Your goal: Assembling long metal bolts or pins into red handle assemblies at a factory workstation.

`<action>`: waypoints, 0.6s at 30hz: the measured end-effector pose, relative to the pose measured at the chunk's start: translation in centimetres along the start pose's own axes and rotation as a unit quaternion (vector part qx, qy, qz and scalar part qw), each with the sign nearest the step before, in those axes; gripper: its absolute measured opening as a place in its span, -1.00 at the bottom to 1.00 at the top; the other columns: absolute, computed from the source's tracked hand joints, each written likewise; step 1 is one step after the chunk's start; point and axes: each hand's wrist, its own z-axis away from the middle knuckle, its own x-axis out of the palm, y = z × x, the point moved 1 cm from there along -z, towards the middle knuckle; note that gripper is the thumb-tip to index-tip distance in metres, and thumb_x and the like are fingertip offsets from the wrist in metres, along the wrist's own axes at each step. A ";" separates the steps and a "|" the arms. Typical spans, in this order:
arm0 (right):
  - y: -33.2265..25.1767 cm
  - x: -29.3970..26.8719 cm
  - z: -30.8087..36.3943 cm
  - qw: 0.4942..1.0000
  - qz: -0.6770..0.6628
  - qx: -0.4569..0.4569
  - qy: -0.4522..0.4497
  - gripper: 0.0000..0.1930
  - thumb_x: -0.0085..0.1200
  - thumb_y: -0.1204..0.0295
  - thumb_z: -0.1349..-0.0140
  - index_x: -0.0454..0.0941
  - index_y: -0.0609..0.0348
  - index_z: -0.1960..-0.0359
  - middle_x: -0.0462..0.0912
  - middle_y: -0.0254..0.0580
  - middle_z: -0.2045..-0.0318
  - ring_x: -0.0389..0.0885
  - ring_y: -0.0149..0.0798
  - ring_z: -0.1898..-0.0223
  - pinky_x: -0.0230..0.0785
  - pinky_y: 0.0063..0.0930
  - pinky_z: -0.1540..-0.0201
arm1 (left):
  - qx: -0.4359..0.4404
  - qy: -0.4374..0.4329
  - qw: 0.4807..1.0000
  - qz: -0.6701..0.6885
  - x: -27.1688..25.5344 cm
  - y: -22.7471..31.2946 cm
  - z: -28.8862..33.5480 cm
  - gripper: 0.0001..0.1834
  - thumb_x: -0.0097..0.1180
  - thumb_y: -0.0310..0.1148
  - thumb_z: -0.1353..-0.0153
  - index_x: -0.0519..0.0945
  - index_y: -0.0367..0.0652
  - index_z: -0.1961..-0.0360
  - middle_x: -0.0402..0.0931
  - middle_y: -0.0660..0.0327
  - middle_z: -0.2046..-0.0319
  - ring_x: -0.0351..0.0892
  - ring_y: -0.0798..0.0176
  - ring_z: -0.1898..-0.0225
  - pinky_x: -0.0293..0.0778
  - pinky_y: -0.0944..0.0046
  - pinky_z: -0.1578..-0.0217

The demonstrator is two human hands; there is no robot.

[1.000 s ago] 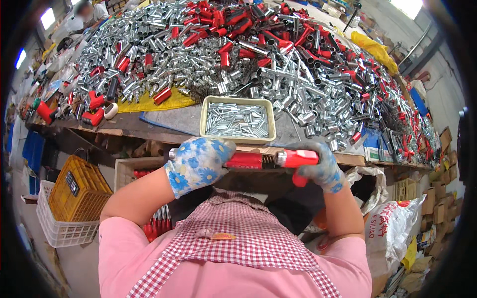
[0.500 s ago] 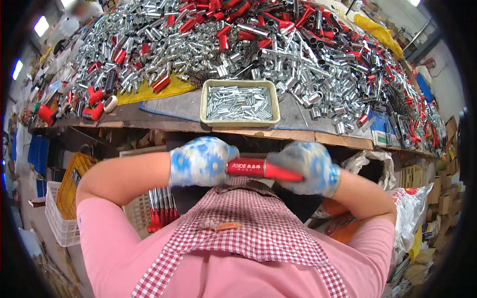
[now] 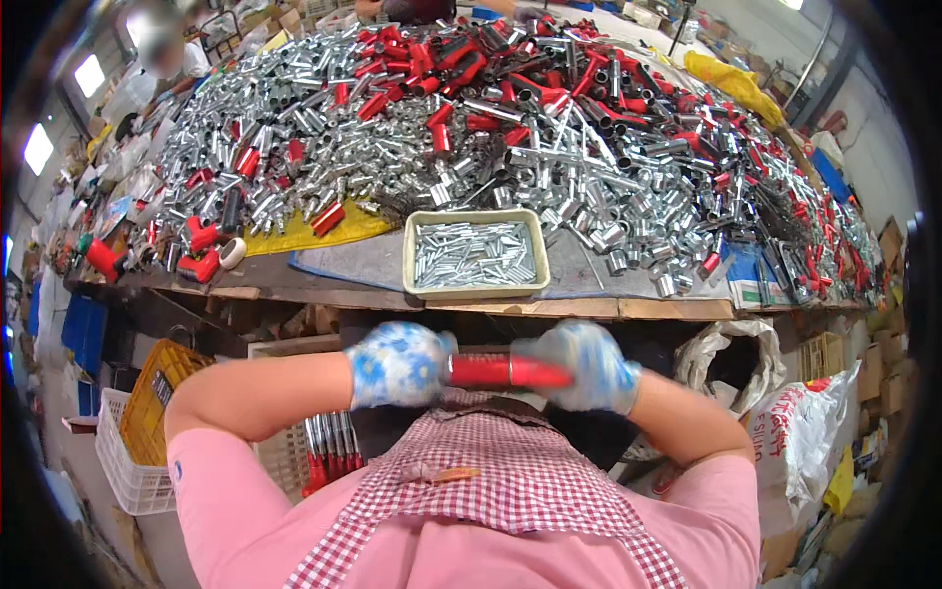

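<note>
Both my gloved hands are in front of my apron, just off the bench's near edge, on a red tubular tool part [image 3: 481,370]. It lies nearly level between them, with a pale seam around its middle. My left hand [image 3: 400,365], in a white and blue patterned glove, is closed around its left end. The right end sits in my right hand [image 3: 587,365], whose fingers are closed and smeared by motion. Straight ahead on the bench, a cream tray [image 3: 476,293] holds many short silver metal pins [image 3: 471,253].
Chrome sockets [image 3: 608,231], silver fittings and red tool bodies [image 3: 461,74] are heaped across the bench. Yellow cloth [image 3: 314,232] lies left of the tray. Below left stand crates [image 3: 137,481] and several red-handled tools [image 3: 329,447]; an open sack [image 3: 731,344] is at right.
The view has shifted, so the bench and hands sit lower in the picture. My right hand has come a little closer to my left, and the red part lies more level.
</note>
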 end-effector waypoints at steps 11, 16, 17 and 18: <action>1.2 0.5 0.0 0.994 0.088 -0.056 0.044 -0.52 0.25 0.41 0.15 0.58 0.01 0.06 0.59 -0.22 0.46 0.57 -0.11 0.43 0.48 -0.28 0.25 | 0.034 0.003 0.998 0.053 0.9 -0.4 -1.7 -0.75 0.16 -0.32 -0.03 0.56 -0.24 0.29 0.57 0.00 0.59 0.60 0.03 0.57 0.45 0.19 0.56; 1.8 2.8 -0.6 0.994 -0.060 0.052 0.077 -0.58 0.25 0.33 0.03 0.56 0.11 0.07 0.60 -0.20 0.45 0.60 -0.11 0.40 0.45 -0.30 0.24 | 0.041 0.192 0.979 -0.061 1.4 -2.3 -2.4 -0.77 0.17 -0.34 0.04 0.57 -0.23 0.34 0.58 -0.01 0.52 0.64 0.01 0.40 0.48 0.03 0.38; 1.5 2.0 -1.3 0.998 -0.017 0.033 0.058 -0.59 0.25 0.31 0.02 0.56 0.14 0.09 0.60 -0.21 0.46 0.59 -0.12 0.40 0.44 -0.30 0.24 | -0.013 0.074 0.996 0.046 1.2 -2.4 -2.1 -0.77 0.20 -0.34 0.07 0.58 -0.22 0.36 0.59 0.02 0.52 0.63 0.01 0.42 0.46 0.10 0.42; 1.3 -0.2 -2.3 0.969 0.180 -0.165 0.027 -0.54 0.27 0.28 0.12 0.57 0.10 0.11 0.56 -0.24 0.51 0.57 -0.11 0.43 0.44 -0.31 0.23 | 0.043 -0.076 0.981 0.175 0.9 -2.8 -2.2 -0.75 0.25 -0.32 0.11 0.61 -0.21 0.37 0.61 0.03 0.49 0.62 0.00 0.42 0.44 0.12 0.43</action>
